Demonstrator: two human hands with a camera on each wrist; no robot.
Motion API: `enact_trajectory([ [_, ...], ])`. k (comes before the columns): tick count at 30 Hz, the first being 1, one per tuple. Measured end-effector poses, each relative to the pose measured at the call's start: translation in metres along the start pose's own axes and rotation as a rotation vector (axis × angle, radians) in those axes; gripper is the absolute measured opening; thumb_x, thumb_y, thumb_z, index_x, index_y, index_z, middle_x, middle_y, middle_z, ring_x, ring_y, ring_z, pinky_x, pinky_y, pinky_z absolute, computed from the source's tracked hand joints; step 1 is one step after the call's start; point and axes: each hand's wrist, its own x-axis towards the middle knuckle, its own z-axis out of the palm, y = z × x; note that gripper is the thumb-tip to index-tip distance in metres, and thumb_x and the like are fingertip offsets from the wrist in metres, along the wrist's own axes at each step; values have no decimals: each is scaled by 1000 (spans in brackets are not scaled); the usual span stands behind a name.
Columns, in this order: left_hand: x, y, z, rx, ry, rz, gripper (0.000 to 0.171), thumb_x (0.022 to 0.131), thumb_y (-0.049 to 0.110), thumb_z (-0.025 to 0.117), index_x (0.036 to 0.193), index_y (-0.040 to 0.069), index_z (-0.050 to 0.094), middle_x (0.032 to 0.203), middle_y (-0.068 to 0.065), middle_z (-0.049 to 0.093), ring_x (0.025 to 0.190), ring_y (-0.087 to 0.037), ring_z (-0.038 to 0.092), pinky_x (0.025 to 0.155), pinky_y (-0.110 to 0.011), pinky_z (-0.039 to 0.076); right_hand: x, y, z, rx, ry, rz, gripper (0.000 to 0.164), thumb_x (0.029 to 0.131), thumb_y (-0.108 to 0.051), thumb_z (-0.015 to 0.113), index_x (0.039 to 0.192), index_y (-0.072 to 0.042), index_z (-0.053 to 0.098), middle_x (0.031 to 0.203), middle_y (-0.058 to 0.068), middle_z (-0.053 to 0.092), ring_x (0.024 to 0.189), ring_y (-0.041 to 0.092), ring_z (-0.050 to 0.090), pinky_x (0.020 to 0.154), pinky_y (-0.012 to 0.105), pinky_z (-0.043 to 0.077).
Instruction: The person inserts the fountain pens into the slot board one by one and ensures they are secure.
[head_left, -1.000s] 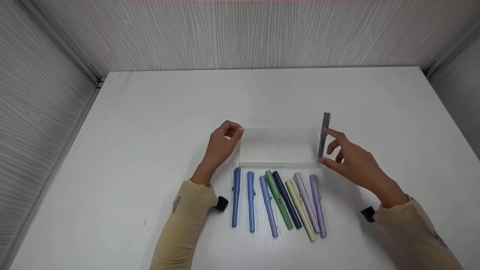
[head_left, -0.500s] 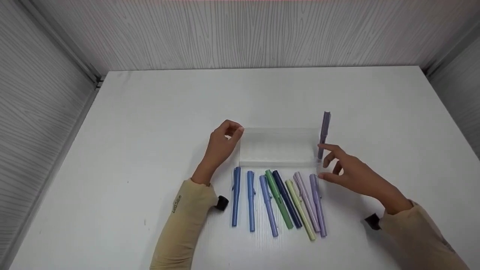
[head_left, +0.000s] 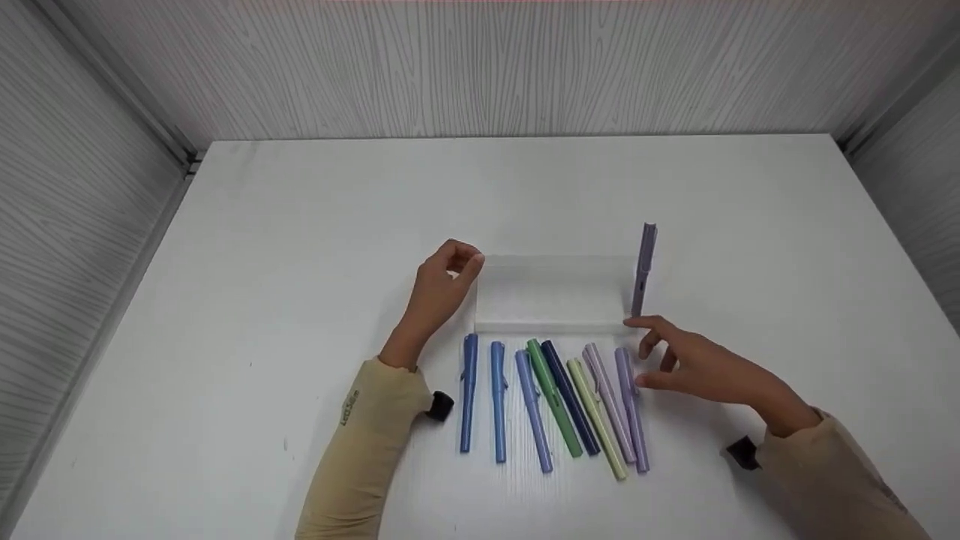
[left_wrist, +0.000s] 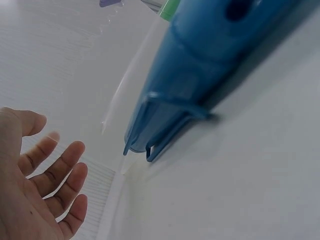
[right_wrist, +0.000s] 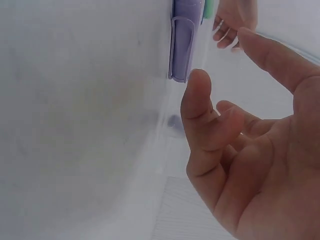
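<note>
In the head view, my left hand (head_left: 441, 289) pinches the top left corner of a clear plastic box (head_left: 555, 328) between thumb and fingertips. My right hand (head_left: 697, 367) is by the box's near right corner, fingers spread and holding nothing. Its index fingertip is right at that corner, with the thumb lower, close to a purple pen (head_left: 631, 405) lying on the table. Another purple pen (head_left: 645, 259) stands upright at the box's right end, beyond the right fingers. In the right wrist view, a capped purple pen (right_wrist: 182, 47) lies just ahead of the fingertips.
A loose row of capped pens lies in front of the box: a dark blue pen (head_left: 469, 394), a light blue pen (head_left: 499, 405), a green pen (head_left: 555, 401), a yellow-green pen (head_left: 598, 420) and several others. Grey wood-grain panels (head_left: 480, 71) border the white table (head_left: 337, 195).
My right hand has let go of the upright purple pen and moved down toward the box's near right corner. The pen stays standing. My left hand has kept its place at the box.
</note>
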Motion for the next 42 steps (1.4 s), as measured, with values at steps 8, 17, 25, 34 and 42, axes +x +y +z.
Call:
enact_trajectory([
  [8, 0, 2, -3, -2, -1, -13, 21, 97, 25, 58, 106, 6, 62, 100, -10, 66, 94, -20, 60, 88, -34, 47, 2, 2, 2, 27, -58, 13, 76, 87, -31, 71, 147, -11, 28, 119, 11, 56, 86, 15, 59, 75, 27, 48],
  [17, 3, 2, -4, 18, 7, -7, 22, 97, 26, 58, 106, 7, 62, 99, -9, 66, 93, -20, 60, 88, -34, 47, 6, 1, 4, 55, -103, 37, 79, 85, -26, 74, 147, -9, 28, 121, 14, 53, 84, 16, 57, 75, 26, 47],
  [25, 5, 0, -2, 8, -1, 16, 23, 97, 27, 59, 106, 6, 62, 100, -10, 65, 94, -21, 60, 88, -33, 47, 8, 2, 4, 88, -127, 44, 80, 83, -20, 75, 146, -5, 29, 122, 17, 51, 78, 16, 54, 69, 24, 45],
  [34, 1, -2, -2, 17, -2, -24, 22, 96, 28, 59, 106, 8, 62, 99, -8, 65, 93, -19, 59, 88, -32, 46, 10, 3, 12, 4, -102, 42, 72, 81, -16, 75, 141, -7, 37, 118, 14, 51, 81, 18, 51, 70, 27, 45],
  [42, 1, -2, -1, 13, 2, -21, 22, 96, 28, 59, 107, 8, 62, 100, -8, 66, 95, -19, 60, 89, -33, 47, 9, 2, 11, -33, -82, 6, 68, 82, -13, 73, 140, -4, 39, 114, 12, 52, 81, 16, 51, 70, 26, 45],
])
